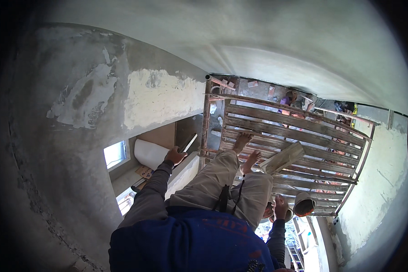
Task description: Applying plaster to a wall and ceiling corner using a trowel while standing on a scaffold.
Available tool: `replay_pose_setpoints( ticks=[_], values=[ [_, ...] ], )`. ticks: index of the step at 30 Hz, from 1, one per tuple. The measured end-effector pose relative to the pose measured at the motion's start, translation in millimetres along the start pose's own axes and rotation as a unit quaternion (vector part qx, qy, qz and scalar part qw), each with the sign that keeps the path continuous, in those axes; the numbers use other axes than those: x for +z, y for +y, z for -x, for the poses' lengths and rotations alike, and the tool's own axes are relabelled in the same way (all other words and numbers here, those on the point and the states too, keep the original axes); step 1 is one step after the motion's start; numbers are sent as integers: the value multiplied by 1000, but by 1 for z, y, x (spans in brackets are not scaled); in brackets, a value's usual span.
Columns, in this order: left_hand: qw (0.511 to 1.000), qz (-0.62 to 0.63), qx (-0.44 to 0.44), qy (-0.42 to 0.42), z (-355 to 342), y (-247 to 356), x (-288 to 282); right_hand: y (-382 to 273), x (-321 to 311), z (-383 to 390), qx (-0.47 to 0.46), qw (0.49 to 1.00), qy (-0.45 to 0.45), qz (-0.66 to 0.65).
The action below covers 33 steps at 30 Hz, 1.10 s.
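My left hand (pixel 176 156) is closed around a flat-bladed tool that looks like a plastering trowel (pixel 188 142). Its pale edge points up and away, beside an opening in the left wall. Low on the right, my right hand (pixel 281 208) has its fingers curled, next to small buckets at the platform's near edge. Whatever it holds, if anything, is hidden. One bucket (pixel 304 205) with reddish-brown insides sits just right of that hand. My bare feet stand on a slatted platform (pixel 294 121), and a loose wooden board (pixel 283 158) lies across the slats beside them.
Rusty scaffold rails (pixel 207 118) frame the raised platform. A patchy plastered wall (pixel 81 99) rises on the left, a pale wall (pixel 371 167) on the right. Through the gaps, a person in purple (pixel 285 100) and loose bricks (pixel 253 84) show below. A ladder (pixel 296 254) stands lower right.
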State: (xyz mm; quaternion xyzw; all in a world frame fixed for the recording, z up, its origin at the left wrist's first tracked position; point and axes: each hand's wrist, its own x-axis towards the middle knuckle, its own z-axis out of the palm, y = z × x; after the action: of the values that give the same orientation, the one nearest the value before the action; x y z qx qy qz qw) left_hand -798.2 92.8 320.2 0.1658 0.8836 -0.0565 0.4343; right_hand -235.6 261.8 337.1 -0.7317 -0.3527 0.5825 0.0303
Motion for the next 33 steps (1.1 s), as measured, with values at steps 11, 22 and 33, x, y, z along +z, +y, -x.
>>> replay_pose_setpoints(
  ticks=[11, 22, 33],
  values=[
    [996, -19, 85, -7, -20, 37, -14, 69, -12, 31, -149, 974, 138, 96],
    [988, -74, 124, 52, -12, 48, -21, 132, -57, -1, -87, 955, 277, 57],
    [966, -231, 78, 86, 62, 65, 15, 344, -181, -148, 80, 937, 298, 163]
  ],
)
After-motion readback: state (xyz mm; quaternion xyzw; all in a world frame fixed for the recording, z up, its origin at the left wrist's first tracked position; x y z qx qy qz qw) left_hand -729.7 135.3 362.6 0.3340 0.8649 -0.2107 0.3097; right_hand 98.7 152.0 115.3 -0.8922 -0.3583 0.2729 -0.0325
